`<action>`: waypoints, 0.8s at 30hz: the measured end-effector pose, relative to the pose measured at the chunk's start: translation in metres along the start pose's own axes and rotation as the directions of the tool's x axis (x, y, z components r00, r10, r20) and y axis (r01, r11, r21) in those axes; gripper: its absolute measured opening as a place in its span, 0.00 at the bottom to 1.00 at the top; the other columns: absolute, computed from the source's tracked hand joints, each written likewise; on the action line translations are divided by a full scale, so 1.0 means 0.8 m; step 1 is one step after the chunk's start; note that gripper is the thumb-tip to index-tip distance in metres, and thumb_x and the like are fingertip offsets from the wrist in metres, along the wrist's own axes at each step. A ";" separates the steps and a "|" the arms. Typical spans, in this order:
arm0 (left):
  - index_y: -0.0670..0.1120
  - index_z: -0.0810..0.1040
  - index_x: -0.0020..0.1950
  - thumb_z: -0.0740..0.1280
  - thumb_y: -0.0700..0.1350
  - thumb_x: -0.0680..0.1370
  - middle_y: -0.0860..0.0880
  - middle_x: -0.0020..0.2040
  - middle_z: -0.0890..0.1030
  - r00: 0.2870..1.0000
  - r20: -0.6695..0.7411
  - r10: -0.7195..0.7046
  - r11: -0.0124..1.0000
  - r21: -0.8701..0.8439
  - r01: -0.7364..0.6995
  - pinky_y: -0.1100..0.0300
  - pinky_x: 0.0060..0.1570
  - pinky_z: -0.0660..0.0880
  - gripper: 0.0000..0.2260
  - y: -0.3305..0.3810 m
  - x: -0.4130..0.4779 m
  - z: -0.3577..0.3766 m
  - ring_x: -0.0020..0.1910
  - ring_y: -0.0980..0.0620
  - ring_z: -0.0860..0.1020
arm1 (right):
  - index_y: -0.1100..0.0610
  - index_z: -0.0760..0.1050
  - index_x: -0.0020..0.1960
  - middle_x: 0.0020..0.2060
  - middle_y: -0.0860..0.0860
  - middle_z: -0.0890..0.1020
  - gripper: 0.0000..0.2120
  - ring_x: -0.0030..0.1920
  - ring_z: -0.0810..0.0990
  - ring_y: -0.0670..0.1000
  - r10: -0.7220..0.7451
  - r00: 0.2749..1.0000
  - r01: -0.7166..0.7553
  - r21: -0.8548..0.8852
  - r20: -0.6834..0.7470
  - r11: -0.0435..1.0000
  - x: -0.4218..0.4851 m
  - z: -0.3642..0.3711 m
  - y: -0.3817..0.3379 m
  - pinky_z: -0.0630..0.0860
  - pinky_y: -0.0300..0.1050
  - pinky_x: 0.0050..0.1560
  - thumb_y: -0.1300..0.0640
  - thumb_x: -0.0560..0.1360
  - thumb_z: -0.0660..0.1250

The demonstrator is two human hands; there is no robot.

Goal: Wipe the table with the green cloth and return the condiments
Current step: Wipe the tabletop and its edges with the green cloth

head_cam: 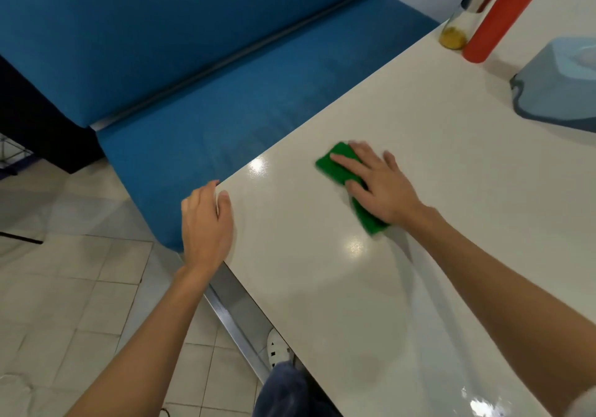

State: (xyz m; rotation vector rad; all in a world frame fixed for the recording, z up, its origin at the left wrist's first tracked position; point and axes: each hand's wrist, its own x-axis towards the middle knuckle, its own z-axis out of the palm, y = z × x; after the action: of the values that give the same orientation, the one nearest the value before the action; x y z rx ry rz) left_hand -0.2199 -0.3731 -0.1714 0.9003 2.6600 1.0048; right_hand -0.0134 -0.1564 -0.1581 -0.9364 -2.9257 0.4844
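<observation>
The left hand [206, 223] grips the corner of the surface [322, 287], thumb on top and fingers curled over its edge. The right hand [377, 187] lies palm-down, fingers straight and spread, its bare forearm stretched forward.

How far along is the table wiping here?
Done: a wet streak trails behind the green cloth. In hand: the right hand presses it flat; the left hand holds the table corner. Left: red squeeze bottle and glass dispenser stand by the far edge.
</observation>
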 end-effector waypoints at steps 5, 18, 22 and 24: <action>0.47 0.76 0.60 0.55 0.48 0.82 0.51 0.51 0.75 1.000 0.017 -0.017 1.000 -0.019 0.018 0.58 0.47 0.63 0.13 -0.003 0.007 -0.006 0.53 0.52 0.67 | 0.46 0.52 0.77 0.78 0.55 0.49 0.26 0.77 0.44 0.53 0.266 0.962 -0.267 -0.006 -0.064 0.964 0.073 0.022 -0.078 0.43 0.56 0.73 0.48 0.80 0.50; 0.43 0.78 0.51 0.47 0.59 0.82 0.47 0.44 0.79 0.971 0.180 -0.158 0.987 -0.007 0.162 0.53 0.44 0.63 0.26 0.004 0.032 -0.029 0.45 0.45 0.73 | 0.41 0.58 0.75 0.76 0.48 0.57 0.27 0.76 0.52 0.47 -0.287 0.954 0.290 -0.014 0.090 0.957 0.007 0.037 -0.097 0.45 0.57 0.73 0.44 0.76 0.46; 0.45 0.79 0.52 0.46 0.59 0.82 0.48 0.44 0.79 0.973 0.167 -0.160 0.986 -0.022 0.166 0.54 0.44 0.63 0.27 0.005 0.031 -0.030 0.45 0.47 0.73 | 0.42 0.53 0.76 0.78 0.50 0.51 0.25 0.77 0.46 0.49 0.216 0.975 -0.216 0.006 -0.046 0.976 0.080 0.016 -0.061 0.42 0.57 0.74 0.47 0.79 0.47; 0.51 0.81 0.55 0.45 0.60 0.82 0.51 0.47 0.80 0.961 0.181 -0.209 0.975 -0.041 0.220 0.54 0.47 0.62 0.26 0.011 0.038 -0.031 0.47 0.50 0.71 | 0.46 0.52 0.77 0.78 0.53 0.50 0.25 0.77 0.45 0.52 0.384 0.917 -0.385 0.008 -0.108 0.923 0.106 0.022 -0.083 0.43 0.57 0.74 0.49 0.80 0.49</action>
State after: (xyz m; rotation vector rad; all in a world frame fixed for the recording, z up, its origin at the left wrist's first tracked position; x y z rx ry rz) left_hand -0.2487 -0.3641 -0.1450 0.6380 2.4992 0.9050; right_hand -0.1218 -0.1640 -0.1605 -1.5009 -2.6516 0.4092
